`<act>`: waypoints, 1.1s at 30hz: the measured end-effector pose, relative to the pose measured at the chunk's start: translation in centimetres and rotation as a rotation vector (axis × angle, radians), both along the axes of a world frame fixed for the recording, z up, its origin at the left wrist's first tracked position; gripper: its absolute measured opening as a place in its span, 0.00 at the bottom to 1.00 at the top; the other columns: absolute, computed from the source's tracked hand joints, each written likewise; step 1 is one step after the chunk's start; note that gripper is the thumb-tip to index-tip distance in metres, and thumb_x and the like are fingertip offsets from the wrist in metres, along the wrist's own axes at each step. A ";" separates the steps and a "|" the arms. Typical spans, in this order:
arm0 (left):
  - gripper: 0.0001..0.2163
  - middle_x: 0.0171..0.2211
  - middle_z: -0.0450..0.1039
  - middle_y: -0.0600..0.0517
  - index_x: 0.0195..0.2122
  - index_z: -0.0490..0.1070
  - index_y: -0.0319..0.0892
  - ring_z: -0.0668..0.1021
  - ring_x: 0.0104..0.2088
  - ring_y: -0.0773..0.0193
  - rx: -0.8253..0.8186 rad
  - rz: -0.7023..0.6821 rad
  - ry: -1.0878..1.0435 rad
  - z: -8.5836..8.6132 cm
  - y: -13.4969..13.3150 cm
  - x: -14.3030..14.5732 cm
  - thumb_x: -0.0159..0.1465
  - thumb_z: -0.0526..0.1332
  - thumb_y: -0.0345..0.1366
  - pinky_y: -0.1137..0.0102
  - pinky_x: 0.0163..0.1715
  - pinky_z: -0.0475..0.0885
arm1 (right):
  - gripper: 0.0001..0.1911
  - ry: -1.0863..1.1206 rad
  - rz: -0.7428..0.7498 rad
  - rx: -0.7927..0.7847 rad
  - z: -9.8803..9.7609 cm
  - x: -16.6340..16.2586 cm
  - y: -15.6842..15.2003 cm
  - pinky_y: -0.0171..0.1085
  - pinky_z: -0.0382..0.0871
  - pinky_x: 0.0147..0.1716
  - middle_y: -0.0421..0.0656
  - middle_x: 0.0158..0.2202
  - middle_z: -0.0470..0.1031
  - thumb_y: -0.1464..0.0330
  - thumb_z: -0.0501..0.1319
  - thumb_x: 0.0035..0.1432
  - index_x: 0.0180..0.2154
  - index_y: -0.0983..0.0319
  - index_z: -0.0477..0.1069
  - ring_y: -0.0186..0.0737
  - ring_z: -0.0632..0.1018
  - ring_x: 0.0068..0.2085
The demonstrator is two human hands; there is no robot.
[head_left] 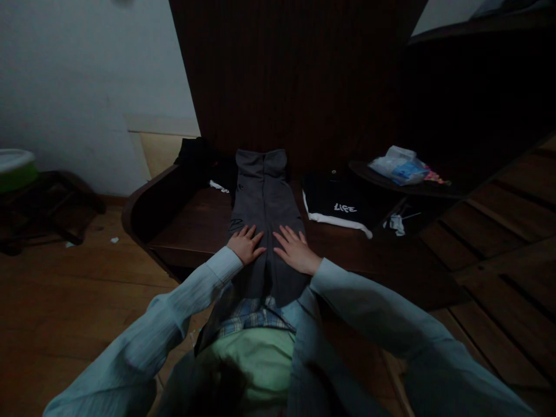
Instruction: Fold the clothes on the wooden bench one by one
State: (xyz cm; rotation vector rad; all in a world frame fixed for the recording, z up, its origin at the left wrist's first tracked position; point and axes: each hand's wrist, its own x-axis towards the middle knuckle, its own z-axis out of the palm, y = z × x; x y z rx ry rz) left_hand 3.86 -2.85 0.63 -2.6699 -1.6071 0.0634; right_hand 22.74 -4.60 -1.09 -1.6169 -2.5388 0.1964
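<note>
Grey fabric garment (264,197), long and narrow, lies lengthwise on the dark wooden bench (195,226) straight ahead of the person. Its far end reaches the dark panelled wall and its near end hangs over the bench's front edge towards the person's lap. There is one such garment, smoothed flat, with a seam running down its middle. Both arms reach forward in pale blue sleeves, the left sleeve (174,313) and the right sleeve (373,313) converging on the cloth. The left hand (245,244) and the right hand (295,250) rest palm down side by side on the near half of the garment, one on each side of the seam and close together but not touching. Their fingers are spread and point away from the body. Neither hand grips anything; both are flat and fully opened, pressing on the fabric. To the right of the garment, a little apart from it on the bench, lies one folded black T-shirt with white lettering (334,200). Behind the garment's left side sits one heap of black clothing (195,159). Further right, one crumpled clear plastic bag (399,165) sits on a round dark tabletop (382,180). At the far left, one green basin (15,168) stands on a low dark stool (47,202).
</note>
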 end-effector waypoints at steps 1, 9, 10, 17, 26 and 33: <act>0.26 0.60 0.53 0.43 0.59 0.55 0.44 0.58 0.58 0.47 -0.025 0.008 0.022 0.3 0.3 0.3 0.62 0.47 0.49 0.55 0.50 0.61 | 0.28 -0.007 0.005 -0.018 0.2 -0.1 0.5 0.57 0.43 0.56 0.50 0.63 0.44 0.57 0.42 0.61 0.59 0.60 0.50 0.48 0.46 0.63; 0.27 0.61 0.50 0.42 0.60 0.51 0.45 0.54 0.60 0.45 -0.156 0.076 0.003 1.0 6.4 1.8 0.62 0.46 0.50 0.52 0.52 0.57 | 0.28 -0.027 -0.006 -0.108 1.0 -0.2 7.0 0.57 0.45 0.56 0.49 0.64 0.43 0.56 0.43 0.61 0.60 0.60 0.49 0.50 0.46 0.63; 0.27 0.61 0.49 0.42 0.60 0.51 0.45 0.53 0.60 0.45 -0.163 0.083 -0.003 0.9 7.4 1.9 0.62 0.45 0.50 0.51 0.52 0.57 | 0.28 -0.024 -0.007 -0.105 0.9 -0.2 8.1 0.57 0.45 0.56 0.49 0.64 0.43 0.56 0.43 0.61 0.60 0.60 0.49 0.50 0.47 0.63; 0.26 0.61 0.50 0.43 0.61 0.49 0.45 0.50 0.61 0.51 -0.091 0.096 -0.120 -0.4 13.6 1.2 0.63 0.42 0.50 0.51 0.55 0.51 | 0.27 0.023 -0.003 -0.045 0.6 0.5 14.8 0.54 0.48 0.56 0.47 0.63 0.47 0.56 0.44 0.61 0.59 0.57 0.52 0.48 0.52 0.62; 0.25 0.56 0.59 0.42 0.56 0.58 0.36 0.62 0.56 0.57 0.047 -0.012 -0.344 -0.2 13.0 -1.4 0.62 0.48 0.45 0.64 0.55 0.56 | 0.18 0.364 0.075 0.024 2.1 2.6 11.7 0.43 0.57 0.54 0.47 0.50 0.69 0.64 0.56 0.56 0.48 0.62 0.67 0.40 0.67 0.53; 0.37 0.58 0.56 0.41 0.58 0.55 0.39 0.60 0.58 0.53 -0.078 -0.321 -0.418 0.2 1.6 -4.7 0.51 0.59 0.54 0.60 0.56 0.56 | 0.35 0.540 0.189 -0.067 1.3 5.5 0.1 0.45 0.57 0.55 0.49 0.56 0.63 0.59 0.65 0.44 0.54 0.60 0.61 0.44 0.65 0.56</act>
